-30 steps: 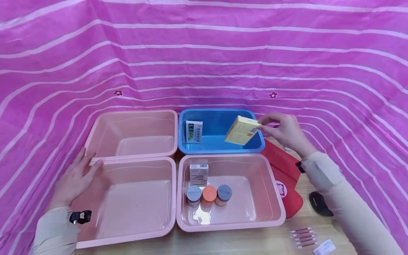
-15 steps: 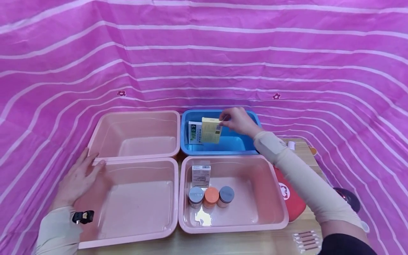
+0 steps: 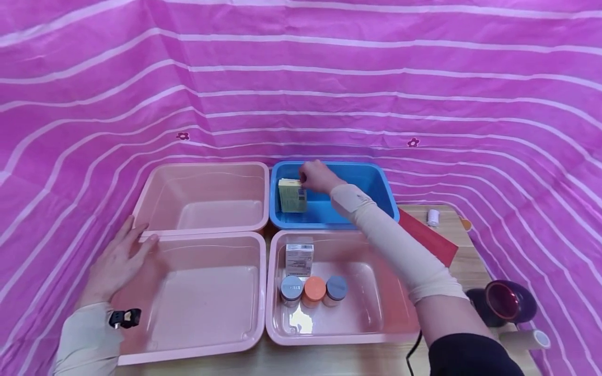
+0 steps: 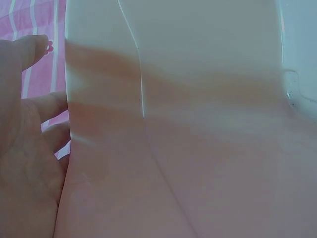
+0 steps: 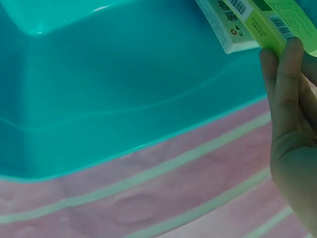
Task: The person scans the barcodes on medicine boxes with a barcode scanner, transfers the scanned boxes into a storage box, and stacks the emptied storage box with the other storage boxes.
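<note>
My right hand [image 3: 320,177] pinches a pale yellow medicine box [image 3: 292,197] by its upper right edge, inside the left part of the blue bin [image 3: 389,196]. In the right wrist view, fingertips press the printed yellow-green box [image 5: 267,29]. A white medicine box [image 5: 229,32] stands close beside it there; in the head view the yellow box covers most of it. At the far left, my left hand [image 3: 115,266] rests on the outer side of the front left pink bin [image 3: 261,292]. Its fingers look fairly straight against the bin wall [image 4: 148,148] in the left wrist view.
Inside the front right pink bin [image 3: 271,313] are a white box [image 3: 299,259] and jars with grey [image 3: 336,287], orange [image 3: 314,288] and blue-grey [image 3: 291,287] lids. Another pink bin [image 3: 265,193] stands back left. Beyond the right arm lie a red pouch [image 3: 425,235], a white roll [image 3: 433,217] and a dark cup [image 3: 510,302].
My right hand has carried the yellow box leftward and lowered it into the blue bin, over the white box. My left hand has stayed on its bin.
</note>
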The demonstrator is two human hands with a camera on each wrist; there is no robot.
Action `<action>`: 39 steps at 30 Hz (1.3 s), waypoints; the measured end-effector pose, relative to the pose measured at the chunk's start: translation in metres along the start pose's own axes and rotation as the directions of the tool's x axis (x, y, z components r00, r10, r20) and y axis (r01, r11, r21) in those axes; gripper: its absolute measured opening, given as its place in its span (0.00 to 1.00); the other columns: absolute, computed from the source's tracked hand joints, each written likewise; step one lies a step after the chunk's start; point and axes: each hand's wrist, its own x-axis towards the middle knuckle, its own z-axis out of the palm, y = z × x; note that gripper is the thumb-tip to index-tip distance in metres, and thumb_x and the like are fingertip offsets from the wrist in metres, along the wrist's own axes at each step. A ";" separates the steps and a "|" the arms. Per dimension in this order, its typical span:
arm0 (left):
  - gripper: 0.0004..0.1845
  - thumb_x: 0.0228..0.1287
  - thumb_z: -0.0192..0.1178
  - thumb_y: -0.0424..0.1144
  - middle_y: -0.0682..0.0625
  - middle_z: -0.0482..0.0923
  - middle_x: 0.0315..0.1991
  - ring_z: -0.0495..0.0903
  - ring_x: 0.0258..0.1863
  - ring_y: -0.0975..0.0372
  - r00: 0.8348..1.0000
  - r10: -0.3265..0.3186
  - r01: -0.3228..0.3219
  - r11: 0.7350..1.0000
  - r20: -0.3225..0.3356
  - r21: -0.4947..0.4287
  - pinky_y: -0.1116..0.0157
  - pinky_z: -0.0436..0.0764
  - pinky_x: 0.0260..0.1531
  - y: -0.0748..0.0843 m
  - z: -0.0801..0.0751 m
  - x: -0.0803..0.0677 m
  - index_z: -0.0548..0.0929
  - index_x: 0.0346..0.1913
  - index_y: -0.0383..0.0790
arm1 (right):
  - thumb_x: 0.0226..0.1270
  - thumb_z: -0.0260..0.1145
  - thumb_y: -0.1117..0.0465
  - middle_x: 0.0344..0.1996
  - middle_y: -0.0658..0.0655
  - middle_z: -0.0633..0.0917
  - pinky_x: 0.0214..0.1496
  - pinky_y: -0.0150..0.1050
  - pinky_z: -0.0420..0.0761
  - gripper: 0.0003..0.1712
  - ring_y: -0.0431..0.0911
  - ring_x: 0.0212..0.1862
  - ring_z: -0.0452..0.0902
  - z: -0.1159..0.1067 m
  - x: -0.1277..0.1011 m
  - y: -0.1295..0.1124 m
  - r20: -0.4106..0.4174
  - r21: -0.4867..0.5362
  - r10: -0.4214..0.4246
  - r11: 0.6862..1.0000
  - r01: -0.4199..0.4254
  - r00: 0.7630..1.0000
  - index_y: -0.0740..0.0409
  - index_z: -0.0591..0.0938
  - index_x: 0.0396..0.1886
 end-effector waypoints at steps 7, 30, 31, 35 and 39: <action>0.36 0.81 0.47 0.54 0.33 0.39 0.83 0.49 0.74 0.25 1.000 0.017 -0.017 1.000 0.007 -0.017 0.23 0.56 0.60 0.003 0.005 0.001 0.59 0.79 0.34 | 0.72 0.68 0.65 0.31 0.59 0.85 0.42 0.42 0.84 0.05 0.50 0.36 0.79 0.020 0.011 0.003 0.069 -0.080 0.068 0.995 -0.063 0.995 0.61 0.88 0.37; 0.35 0.81 0.45 0.55 0.37 0.36 0.84 0.47 0.76 0.26 1.000 -0.008 0.008 1.000 0.011 0.001 0.22 0.56 0.58 0.003 0.001 0.002 0.59 0.79 0.35 | 0.71 0.69 0.65 0.42 0.61 0.89 0.41 0.40 0.89 0.08 0.49 0.35 0.85 0.009 0.004 0.003 0.049 0.075 0.057 0.995 -0.060 0.997 0.64 0.88 0.46; 0.35 0.81 0.45 0.55 0.37 0.37 0.84 0.47 0.76 0.26 1.000 -0.008 0.008 1.000 0.009 0.001 0.22 0.56 0.59 0.003 0.001 0.002 0.59 0.79 0.35 | 0.71 0.69 0.64 0.42 0.60 0.89 0.41 0.39 0.89 0.09 0.48 0.34 0.85 0.007 -0.001 -0.001 0.043 0.093 0.035 0.995 -0.039 0.998 0.64 0.88 0.46; 0.35 0.81 0.46 0.55 0.36 0.38 0.84 0.48 0.76 0.27 1.000 -0.008 0.008 1.000 0.003 -0.001 0.22 0.56 0.59 0.001 0.001 0.002 0.60 0.79 0.35 | 0.71 0.70 0.62 0.43 0.59 0.89 0.38 0.36 0.89 0.08 0.46 0.32 0.88 -0.007 -0.032 -0.019 0.015 0.207 -0.049 0.977 0.045 0.999 0.61 0.88 0.45; 0.35 0.81 0.46 0.55 0.36 0.38 0.84 0.47 0.76 0.27 1.000 -0.004 0.004 1.000 0.000 -0.005 0.22 0.55 0.60 -0.001 0.000 0.002 0.60 0.78 0.34 | 0.70 0.72 0.60 0.40 0.54 0.90 0.34 0.33 0.88 0.07 0.44 0.36 0.89 -0.013 -0.073 -0.032 -0.057 0.313 -0.106 0.942 0.118 0.993 0.56 0.88 0.44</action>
